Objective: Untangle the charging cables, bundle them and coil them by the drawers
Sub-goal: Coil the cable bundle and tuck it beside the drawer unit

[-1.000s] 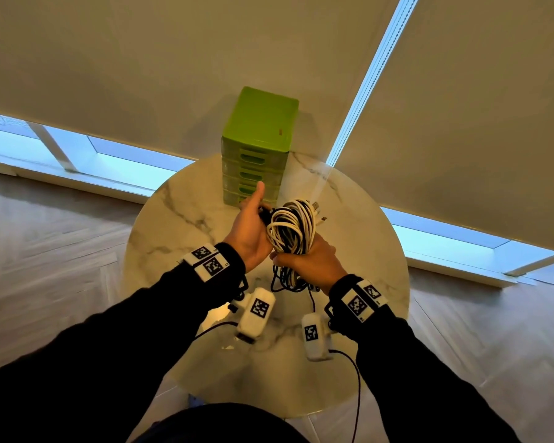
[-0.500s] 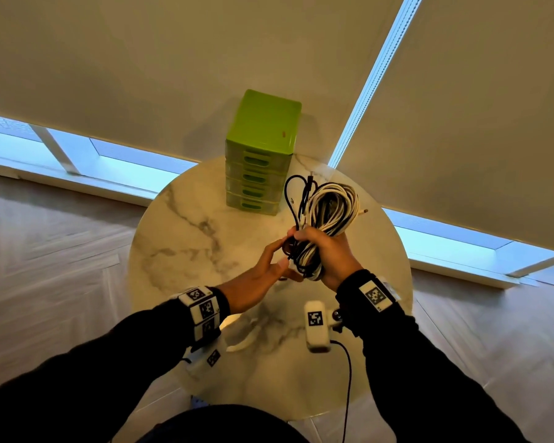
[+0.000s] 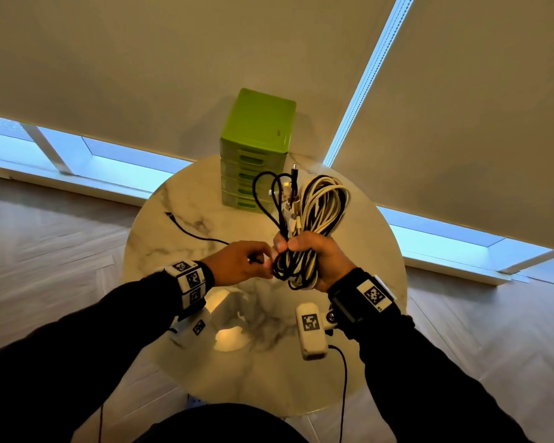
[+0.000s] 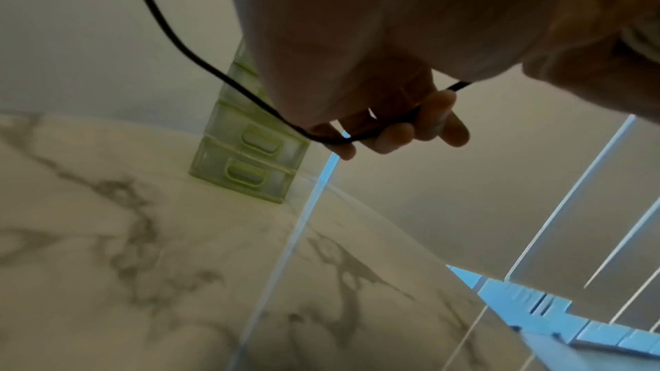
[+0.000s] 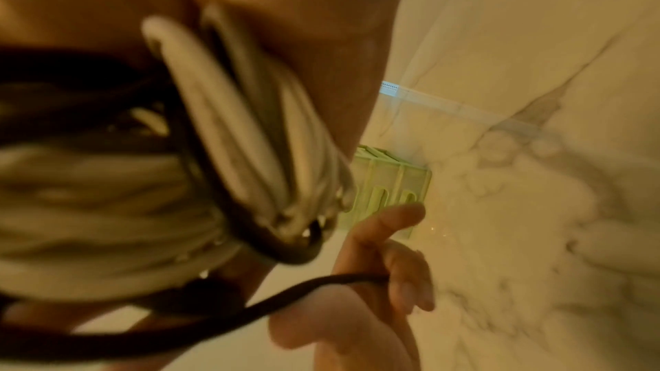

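My right hand [image 3: 314, 257] grips a bundle of white and black charging cables [image 3: 320, 206] above the round marble table [image 3: 179, 225]; its loops stand up in front of the green drawer unit [image 3: 258, 135]. Beside it my left hand [image 3: 242, 262] pinches a loose black cable [image 3: 189, 230] whose free end trails left over the tabletop. The left wrist view shows that black cable [image 4: 214, 72] running through my curled fingers [image 4: 400, 134]. Up close in the right wrist view, the white coils [image 5: 228, 129] fill my palm, with black strands wound around them.
The green drawer unit stands at the table's far edge, against the drawn blinds. Bare marble lies left of the drawers and in front of them. Wrist cameras hang under both forearms [image 3: 311, 334], with thin leads trailing down. Wooden floor surrounds the table.
My right hand lifted the bundle up and rightward, so the loops now stand upright. My left hand let go of the bundle's top, dropped beside it and took hold of the black cable's tail.
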Available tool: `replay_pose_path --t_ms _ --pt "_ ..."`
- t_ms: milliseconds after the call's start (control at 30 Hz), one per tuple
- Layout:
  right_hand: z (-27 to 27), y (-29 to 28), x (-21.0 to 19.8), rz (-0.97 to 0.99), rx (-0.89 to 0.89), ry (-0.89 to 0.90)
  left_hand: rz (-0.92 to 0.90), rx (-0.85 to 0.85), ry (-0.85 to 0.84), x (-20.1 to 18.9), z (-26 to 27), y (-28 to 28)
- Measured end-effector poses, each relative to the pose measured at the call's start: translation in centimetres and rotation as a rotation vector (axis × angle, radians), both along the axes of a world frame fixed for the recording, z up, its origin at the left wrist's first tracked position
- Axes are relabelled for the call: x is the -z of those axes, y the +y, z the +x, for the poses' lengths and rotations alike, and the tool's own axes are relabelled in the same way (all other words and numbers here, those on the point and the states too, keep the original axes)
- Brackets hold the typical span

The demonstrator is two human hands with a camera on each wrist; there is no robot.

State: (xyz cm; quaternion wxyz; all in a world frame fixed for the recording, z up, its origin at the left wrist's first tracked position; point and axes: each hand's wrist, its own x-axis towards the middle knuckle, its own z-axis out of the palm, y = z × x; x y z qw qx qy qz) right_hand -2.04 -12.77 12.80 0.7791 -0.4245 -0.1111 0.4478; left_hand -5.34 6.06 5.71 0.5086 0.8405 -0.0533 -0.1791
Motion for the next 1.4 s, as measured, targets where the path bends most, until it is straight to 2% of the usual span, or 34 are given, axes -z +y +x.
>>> replay_pose_path --t_ms 133,167,300,433,467,533,633,767,900,1033,1133,1233,1333,1400 --pt "-0.4 -0.9 0.2 0.033 -0.065 -0.018 0.298 -0.048 -0.297 -0.2 0.9 2.2" --pt "-0.4 -1.1 0.3 -0.007 -0.076 -0.035 0.268 -0.103 -0.323 -0.4 1.1 2.6" --pt "-0.4 -1.5 0.9 -0.274 -0.028 -0.216 -0.097 -0.375 -0.227 -1.5 0.9 1.7" --pt "0.1 -1.2 2.5 -0.474 0.200 -0.366 -0.872 -0.674 0.102 -2.3 0.6 -1.1" --pt "0.2 -1.1 2.9 -0.500 0.232 -0.387 -0.986 -0.727 0.145 -2.4 0.7 -1.5" --pt "0.1 -1.0 3.5 -0.540 0.244 -0.431 -1.073 -0.794 0.217 -2.7 1.3 -2.4" --pt "-0.1 -0.4 3.7 -0.642 0.256 -0.548 -1.046 -0.889 0.287 -2.9 1.9 -3.5" --pt "-0.5 0.5 3.7 -0.799 0.260 -0.704 -1.062 -0.884 0.282 -3.6 2.5 -4.5" --pt "-0.1 0.6 3.4 -0.790 0.323 -0.860 -1.148 -0.851 0.285 -4.9 2.6 -5.0" --pt "0.2 0.8 4.0 -0.863 0.298 -0.753 -1.243 -0.841 0.303 -5.0 3.0 -5.0" --pt "0.7 1.0 4.2 -0.730 0.361 -0.591 -1.248 -0.848 0.312 -5.7 3.3 -4.9" --pt "1.1 0.5 3.3 -0.590 0.431 -0.386 -1.034 -0.780 0.252 -6.0 3.2 -4.2" --pt "1.9 -0.1 3.0 -0.530 0.523 -0.237 -0.685 -0.566 0.190 -5.4 1.4 -3.9" --pt "2.5 -0.3 3.3 -0.491 0.627 -0.159 -0.521 -0.456 0.197 -4.1 -0.3 -4.1"
